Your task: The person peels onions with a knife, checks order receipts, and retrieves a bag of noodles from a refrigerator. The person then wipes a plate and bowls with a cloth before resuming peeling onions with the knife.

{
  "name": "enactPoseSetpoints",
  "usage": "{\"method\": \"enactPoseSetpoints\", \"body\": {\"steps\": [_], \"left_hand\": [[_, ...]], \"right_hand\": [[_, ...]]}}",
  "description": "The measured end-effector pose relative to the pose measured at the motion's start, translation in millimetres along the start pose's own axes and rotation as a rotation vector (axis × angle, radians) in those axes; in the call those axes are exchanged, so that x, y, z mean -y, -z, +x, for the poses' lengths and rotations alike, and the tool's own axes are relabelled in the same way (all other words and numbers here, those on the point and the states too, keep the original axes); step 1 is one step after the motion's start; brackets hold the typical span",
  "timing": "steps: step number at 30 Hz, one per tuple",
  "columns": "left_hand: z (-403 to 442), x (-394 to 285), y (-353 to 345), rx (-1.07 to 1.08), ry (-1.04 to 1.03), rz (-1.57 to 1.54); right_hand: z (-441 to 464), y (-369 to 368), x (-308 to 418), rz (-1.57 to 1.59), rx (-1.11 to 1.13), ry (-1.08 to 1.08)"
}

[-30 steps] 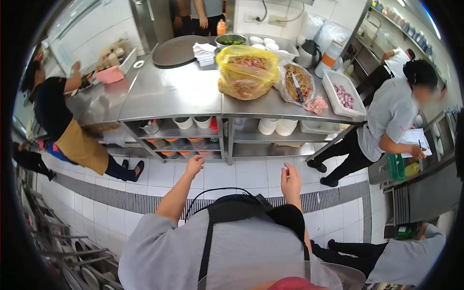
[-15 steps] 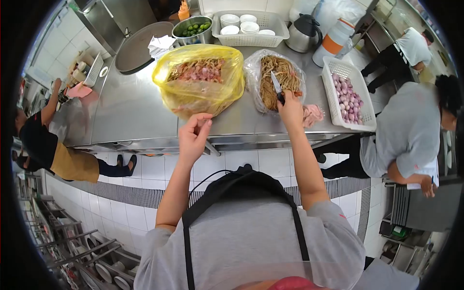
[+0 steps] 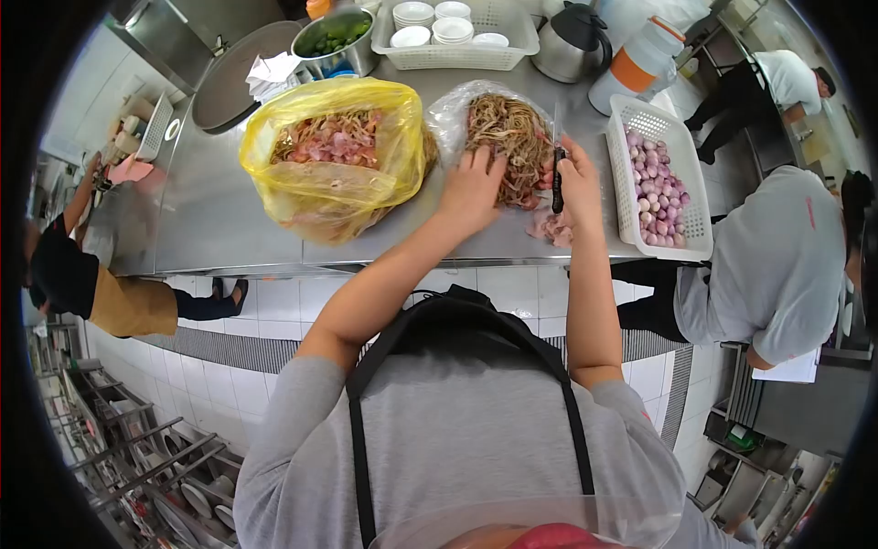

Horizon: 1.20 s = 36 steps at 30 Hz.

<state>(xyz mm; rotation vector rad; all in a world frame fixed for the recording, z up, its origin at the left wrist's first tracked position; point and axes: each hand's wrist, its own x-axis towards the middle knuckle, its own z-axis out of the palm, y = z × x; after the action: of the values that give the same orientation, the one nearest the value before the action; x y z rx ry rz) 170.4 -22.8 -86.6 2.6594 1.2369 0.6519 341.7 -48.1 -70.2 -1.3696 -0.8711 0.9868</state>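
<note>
My right hand (image 3: 578, 181) is closed round the black handle of a knife (image 3: 557, 183), its blade pointing away from me. Beside it, a clear plastic bag (image 3: 445, 114) lies open under a heap of brown, stringy dried stalks (image 3: 508, 123) with reddish bulbs among them. My left hand (image 3: 471, 194) rests on the near left side of that heap, fingers stretched out; whatever is under the fingertips is hidden. Pinkish peelings (image 3: 551, 227) lie just below the knife. Left of my hands sits a yellow plastic bag (image 3: 402, 174) holding more stalks and pinkish skins.
A white basket of purple shallots (image 3: 657, 192) stands at the right. Behind are a basket of white bowls (image 3: 453, 57), a steel jug (image 3: 569, 57) and a pot of green fruit (image 3: 340, 44). People stand at both sides, one in grey (image 3: 768, 265) close on my right.
My left hand has moved right and forward onto the stalk heap. The knife, still in my right hand, has shifted right and swung more upright. The camera view has shifted slightly.
</note>
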Motion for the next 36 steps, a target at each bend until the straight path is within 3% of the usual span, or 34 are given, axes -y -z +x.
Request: {"method": "enactPoseSetpoints", "body": {"steps": [1, 5, 6, 9, 10, 13, 14, 16, 19, 23, 26, 27, 28, 30, 34, 36], "left_hand": [[3, 2, -5, 0.016, 0.032, 0.114], [14, 22, 13, 0.175, 0.171, -0.077], [15, 25, 15, 0.110, 0.134, 0.011], [12, 12, 23, -0.006, -0.076, 0.089], [14, 3, 21, -0.004, -0.178, -0.071], [24, -23, -11, 0.224, -0.273, -0.372], [27, -28, -23, 0.291, -0.255, -0.272], [33, -31, -44, 0.412, -0.205, -0.064], [29, -35, -55, 0.321, -0.301, 0.096], [17, -25, -53, 0.365, -0.323, 0.029], [6, -15, -36, 0.067, -0.190, -0.279], [4, -14, -22, -0.038, -0.126, -0.385], [4, -9, -12, -0.040, 0.080, -0.566], [9, 15, -2, -0.057, 0.271, -0.936], [8, 27, 19, -0.067, 0.722, -1.812], [5, 24, 26, -0.122, 0.694, -1.887]], "right_hand": [[-3, 6, -1, 0.040, 0.019, -0.024], [-21, 17, -15, 0.172, 0.085, -0.209], [-27, 16, -20, 0.194, 0.101, -0.273], [-45, 11, -34, 0.197, -0.008, -0.161], [-49, 10, -32, 0.245, -0.029, -0.178], [-56, 19, -30, 0.171, -0.025, -0.011], [-60, 14, -27, 0.171, -0.131, 0.004], [-67, 13, -19, 0.083, -0.111, 0.041], [-73, 12, -18, 0.026, -0.074, 0.078], [-82, -2, -27, 0.120, -0.069, 0.067], [-87, -8, -19, -0.044, -0.041, 0.071], [-85, -9, -14, 0.047, -0.012, 0.073], [-84, -10, -8, 0.138, 0.015, 0.073], [-78, -17, -5, 0.310, 0.095, 0.038], [-63, -54, 3, 0.279, 0.177, -0.094], [-63, -63, 5, 0.319, 0.205, -0.103]]}}
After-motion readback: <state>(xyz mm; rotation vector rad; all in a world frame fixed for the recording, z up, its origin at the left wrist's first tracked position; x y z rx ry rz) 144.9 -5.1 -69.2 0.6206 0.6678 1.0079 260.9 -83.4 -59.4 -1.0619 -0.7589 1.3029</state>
